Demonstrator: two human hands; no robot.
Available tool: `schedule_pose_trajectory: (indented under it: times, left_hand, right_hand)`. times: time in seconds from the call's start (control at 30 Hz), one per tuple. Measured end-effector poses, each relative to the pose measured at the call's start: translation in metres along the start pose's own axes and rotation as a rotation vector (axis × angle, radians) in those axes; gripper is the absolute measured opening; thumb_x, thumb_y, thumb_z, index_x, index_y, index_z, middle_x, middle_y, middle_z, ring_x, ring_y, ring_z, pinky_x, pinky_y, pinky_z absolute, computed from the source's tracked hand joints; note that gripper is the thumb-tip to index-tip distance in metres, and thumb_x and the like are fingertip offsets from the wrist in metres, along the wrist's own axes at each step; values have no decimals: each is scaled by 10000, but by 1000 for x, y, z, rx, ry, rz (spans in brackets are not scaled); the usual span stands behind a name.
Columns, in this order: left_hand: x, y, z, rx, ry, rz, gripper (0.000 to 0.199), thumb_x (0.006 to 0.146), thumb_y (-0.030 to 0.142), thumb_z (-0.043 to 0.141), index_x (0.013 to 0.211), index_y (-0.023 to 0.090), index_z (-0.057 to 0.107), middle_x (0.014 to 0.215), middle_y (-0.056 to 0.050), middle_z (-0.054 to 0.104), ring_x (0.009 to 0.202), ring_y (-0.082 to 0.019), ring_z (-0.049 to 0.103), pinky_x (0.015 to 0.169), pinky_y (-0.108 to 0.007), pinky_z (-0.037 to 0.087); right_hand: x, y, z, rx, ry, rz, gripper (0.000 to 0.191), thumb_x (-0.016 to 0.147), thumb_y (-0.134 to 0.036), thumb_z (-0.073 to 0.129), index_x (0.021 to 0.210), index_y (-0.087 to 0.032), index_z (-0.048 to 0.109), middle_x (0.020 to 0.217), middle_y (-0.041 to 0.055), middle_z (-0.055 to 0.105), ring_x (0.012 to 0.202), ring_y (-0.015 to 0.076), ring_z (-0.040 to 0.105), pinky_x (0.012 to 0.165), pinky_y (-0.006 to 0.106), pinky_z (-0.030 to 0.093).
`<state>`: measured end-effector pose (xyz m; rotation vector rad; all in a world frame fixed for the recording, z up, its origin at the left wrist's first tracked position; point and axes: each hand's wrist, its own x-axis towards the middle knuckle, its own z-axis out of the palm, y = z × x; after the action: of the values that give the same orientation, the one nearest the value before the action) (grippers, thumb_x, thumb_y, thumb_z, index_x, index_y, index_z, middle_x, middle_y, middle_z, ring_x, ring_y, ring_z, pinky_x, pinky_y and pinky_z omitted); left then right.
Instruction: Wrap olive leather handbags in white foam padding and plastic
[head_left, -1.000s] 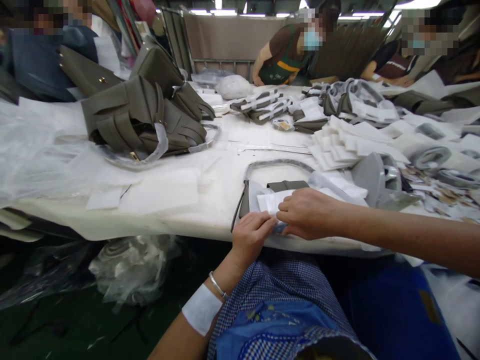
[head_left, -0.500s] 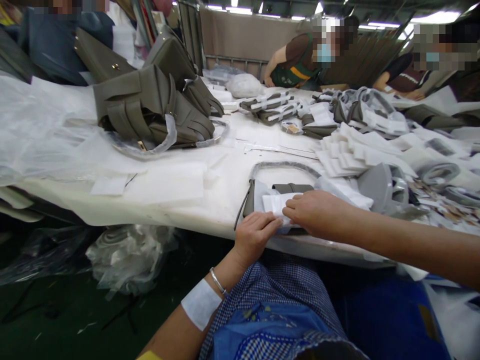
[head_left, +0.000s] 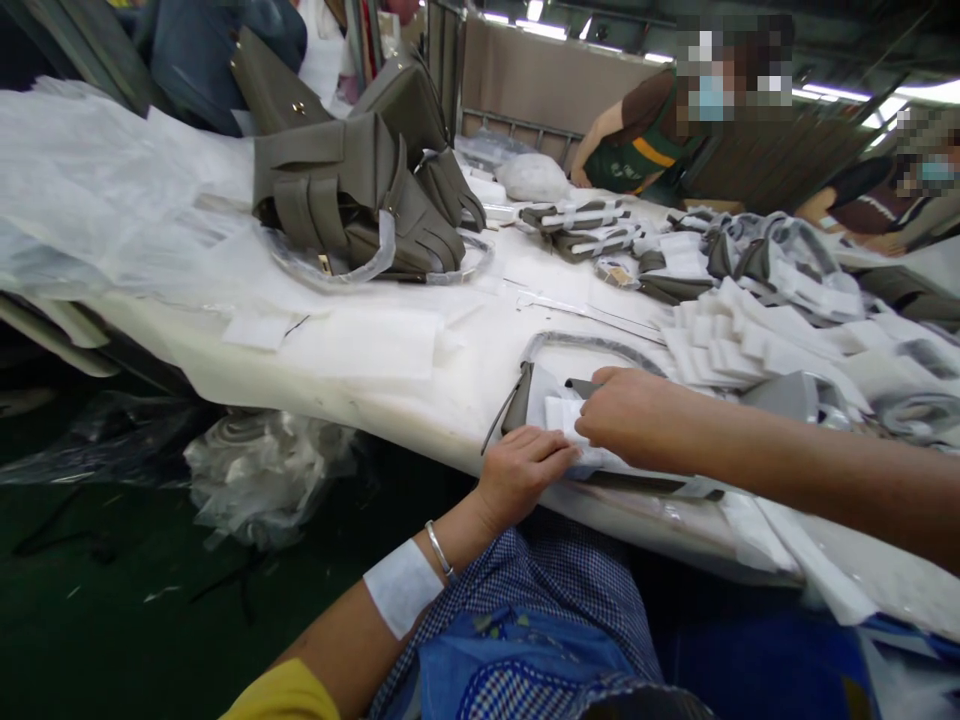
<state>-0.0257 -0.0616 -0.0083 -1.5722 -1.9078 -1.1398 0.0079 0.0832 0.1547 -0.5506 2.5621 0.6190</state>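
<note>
A small grey-brown handbag (head_left: 515, 408) lies at the table's near edge, its looped handle (head_left: 592, 345) wrapped in clear film. White foam sheet (head_left: 562, 412) covers part of the bag's upper side. My left hand (head_left: 527, 468) grips the near side of the bag, fingers together and bent over the edge of the sheet. Just to its right, my right hand (head_left: 626, 412) is closed over the sheet with curled fingers. Its fingertips are mostly hidden behind the hand, and the forearm covers the bag's right part.
Larger grey-brown handbags (head_left: 360, 190) stand at the back left, beside heaped white wrapping sheets (head_left: 112, 200). Folded foam pieces (head_left: 739, 335) and wrapped bag parts (head_left: 765, 250) crowd the right. Across the table (head_left: 480, 340) a co-worker (head_left: 630, 140) leans in; another person is at far right.
The view has turned, so the table appears tilted and shifted right. My right hand has moved slightly up over the bag, its fingers more curled. My left hand stays in place on the bag.
</note>
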Motion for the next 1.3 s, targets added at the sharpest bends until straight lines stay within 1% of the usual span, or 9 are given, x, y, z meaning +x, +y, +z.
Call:
schedule_pose_trajectory:
  times: [0.13, 0.4, 0.57, 0.73, 0.97, 1.07, 1.13, 1.23, 1.3]
  left_hand:
    - [-1, 0, 2, -3, 16, -11, 161, 975, 199, 557, 1076, 231, 679, 1070, -3, 737, 957, -152, 664, 880, -297, 498]
    - [-1, 0, 2, -6, 8, -19, 163, 972, 179, 558, 1070, 237, 674, 1039, 7, 739, 947, -148, 659, 861, -296, 496]
    - [0, 0, 3, -18, 5, -26, 153, 976, 195, 558, 1073, 231, 671, 1019, 1, 738, 965, -150, 661, 857, -296, 499]
    - [1, 1, 4, -14, 32, -29, 162, 973, 195, 562, 1088, 225, 672, 1051, -13, 737, 957, -160, 664, 854, -306, 510]
    - [1, 3, 2, -6, 40, -15, 184, 960, 161, 571, 1092, 231, 676, 1020, -9, 737, 989, -147, 672, 900, -297, 533]
    - [1, 4, 2, -10, 60, -16, 180, 951, 169, 586, 1090, 233, 681, 1020, -14, 740, 1014, -160, 676, 915, -308, 542]
    - [2, 4, 2, -19, 68, -15, 185, 945, 161, 590, 1089, 230, 683, 1005, -15, 743, 999, -164, 682, 902, -312, 553]
    - [3, 3, 3, -31, 82, -12, 194, 931, 138, 599, 1078, 229, 687, 975, -14, 747, 990, -170, 688, 883, -315, 562]
    - [3, 3, 4, -42, 94, -13, 211, 922, 125, 608, 1086, 232, 687, 978, -15, 751, 998, -176, 690, 879, -318, 564]
  right_hand:
    - [17, 13, 8, 108, -37, 66, 168, 801, -297, 715, 650, -224, 720, 584, 61, 689, 672, 217, 677, 652, 326, 457]
    - [45, 26, 2, 57, -151, 48, 153, 725, -361, 808, 712, -213, 771, 652, 67, 715, 671, 223, 668, 564, 291, 383]
    - [49, 44, 9, 111, -124, -36, 234, 804, -457, 726, 802, -234, 799, 704, 69, 732, 663, 210, 641, 559, 295, 317]
    - [52, 61, 21, 222, -75, -75, 283, 772, -521, 726, 799, -247, 792, 692, 39, 721, 625, 177, 581, 573, 295, 275]
    - [68, 112, 47, 436, 26, 44, 272, 709, -458, 779, 733, -192, 727, 665, 6, 680, 580, 129, 522, 557, 258, 280]
    - [72, 129, 61, 573, 41, 118, 262, 724, -442, 746, 746, -180, 737, 664, 13, 694, 604, 146, 579, 592, 252, 363]
    - [67, 131, 68, 582, 112, 175, 282, 796, -437, 662, 791, -170, 751, 732, 52, 729, 694, 193, 641, 667, 283, 427]
    - [48, 118, 78, 608, 242, 211, 383, 899, -455, 523, 1034, -181, 754, 1046, 99, 753, 982, 255, 675, 866, 354, 471]
    - [34, 103, 86, 698, 277, 160, 523, 883, -529, 553, 1288, -214, 655, 1305, 92, 663, 1187, 270, 609, 1007, 381, 441]
